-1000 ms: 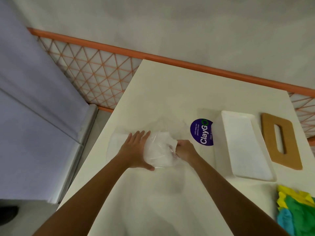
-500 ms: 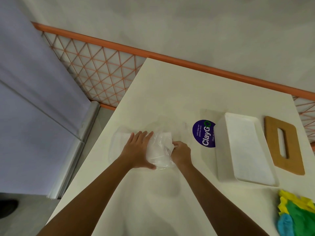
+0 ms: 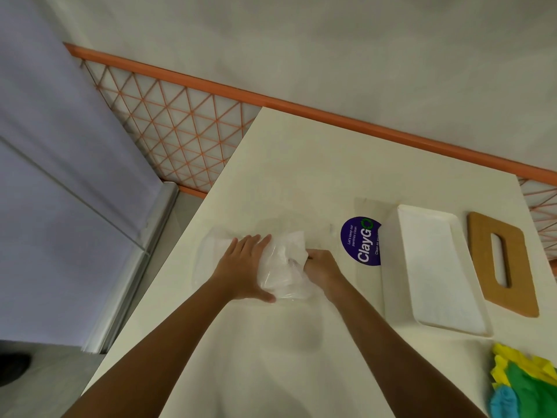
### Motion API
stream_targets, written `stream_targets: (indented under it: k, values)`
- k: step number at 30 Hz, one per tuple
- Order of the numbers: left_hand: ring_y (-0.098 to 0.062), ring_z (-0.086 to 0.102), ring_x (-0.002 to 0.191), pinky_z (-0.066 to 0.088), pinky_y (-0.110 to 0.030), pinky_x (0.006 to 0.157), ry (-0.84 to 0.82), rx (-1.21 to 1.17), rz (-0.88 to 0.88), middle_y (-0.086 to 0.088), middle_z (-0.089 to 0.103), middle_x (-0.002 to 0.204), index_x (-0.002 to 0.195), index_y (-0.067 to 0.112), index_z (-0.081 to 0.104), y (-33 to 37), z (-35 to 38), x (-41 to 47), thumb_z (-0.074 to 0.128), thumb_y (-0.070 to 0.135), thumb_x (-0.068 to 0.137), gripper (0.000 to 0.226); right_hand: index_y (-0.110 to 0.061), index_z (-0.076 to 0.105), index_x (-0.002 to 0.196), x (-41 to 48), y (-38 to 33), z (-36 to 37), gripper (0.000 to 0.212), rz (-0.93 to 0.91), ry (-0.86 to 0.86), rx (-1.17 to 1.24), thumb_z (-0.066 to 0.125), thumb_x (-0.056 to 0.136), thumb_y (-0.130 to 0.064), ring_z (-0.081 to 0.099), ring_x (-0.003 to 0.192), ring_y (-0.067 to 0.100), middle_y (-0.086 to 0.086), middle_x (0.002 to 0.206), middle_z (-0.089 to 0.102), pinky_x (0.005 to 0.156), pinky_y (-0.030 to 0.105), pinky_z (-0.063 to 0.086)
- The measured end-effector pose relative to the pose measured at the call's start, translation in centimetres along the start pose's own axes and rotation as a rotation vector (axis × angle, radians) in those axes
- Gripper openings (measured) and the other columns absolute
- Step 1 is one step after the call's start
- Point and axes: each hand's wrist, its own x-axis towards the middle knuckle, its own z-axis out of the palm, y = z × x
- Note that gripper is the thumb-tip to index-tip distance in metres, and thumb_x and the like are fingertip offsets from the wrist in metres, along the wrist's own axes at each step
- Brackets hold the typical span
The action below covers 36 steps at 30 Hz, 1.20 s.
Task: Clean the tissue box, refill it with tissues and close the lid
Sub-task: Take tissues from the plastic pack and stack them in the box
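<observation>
Little is changing since the earlier frame: the right hand (image 3: 321, 268) is sitting a touch closer to the left hand (image 3: 241, 267), and both are staying on the tissue pack (image 3: 284, 267) at mid-table. The left hand is lying spread and flat on the clear wrapper, apparently pinning it. The right is pinching the wrapper's right end, probably to free the tissues. The tissue box (image 3: 391, 282) is standing open nearby, its lid (image 3: 521, 282) lying just beside it.

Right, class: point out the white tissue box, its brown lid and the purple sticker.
tissue box (image 3: 391, 260), head view, left outer wall.
lid (image 3: 519, 267), head view, solid strip right of the slot.
sticker (image 3: 360, 242), head view, middle of the purple disc.
</observation>
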Motion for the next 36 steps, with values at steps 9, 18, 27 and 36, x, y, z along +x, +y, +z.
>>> stream_targets:
  k: [9, 18, 27, 36]
  values:
    - [-0.018, 0.022, 0.140, 0.012, -0.036, 0.119, 0.028, -0.040, 0.018, 0.002, 0.022, 0.151, 0.148, 0.018, 0.007, -0.1, -0.5, -0.3, 0.071, 0.071, 0.055, 0.125, -0.009, 0.062, 0.082, 0.8, 1.7, -3.3, 0.010, 0.134, 0.014, 0.152, 0.055, 0.088, -0.013, 0.052, 0.066, 0.015, 0.001, 0.074, 0.056, 0.057, 0.024, 0.043]
    - [-0.019, 0.017, 0.142, 0.007, -0.037, 0.118, -0.058, -0.112, -0.020, 0.002, 0.017, 0.153, 0.148, 0.021, 0.002, 0.1, -1.3, -0.8, 0.048, 0.094, 0.030, 0.146, -0.006, 0.064, 0.105, 0.9, 1.8, -2.7, 0.022, 0.111, -0.056, 0.224, 0.064, 0.083, -0.011, 0.062, 0.090, 0.027, 0.010, 0.098, 0.065, 0.077, 0.034, 0.052]
    - [-0.019, 0.021, 0.138, 0.017, -0.033, 0.115, -0.050, -0.178, -0.037, 0.002, 0.022, 0.151, 0.149, 0.021, 0.004, 0.9, -2.4, -1.2, 0.074, 0.061, 0.061, 0.119, -0.014, 0.057, 0.078, 0.5, 1.6, -5.8, 0.010, 0.106, 0.109, 0.372, 0.061, 0.070, -0.011, 0.052, 0.081, 0.026, 0.007, 0.087, 0.055, 0.069, 0.029, 0.043]
    - [-0.019, 0.017, 0.142, 0.013, -0.037, 0.117, -0.092, -0.160, -0.046, 0.003, 0.016, 0.154, 0.148, 0.022, 0.003, 1.1, -2.9, -1.5, 0.073, 0.064, 0.061, 0.120, -0.006, 0.060, 0.111, -0.6, 1.8, -6.9, 0.028, 0.088, 0.059, 0.372, 0.064, 0.083, -0.007, 0.058, 0.094, 0.027, 0.010, 0.101, 0.062, 0.081, 0.035, 0.049]
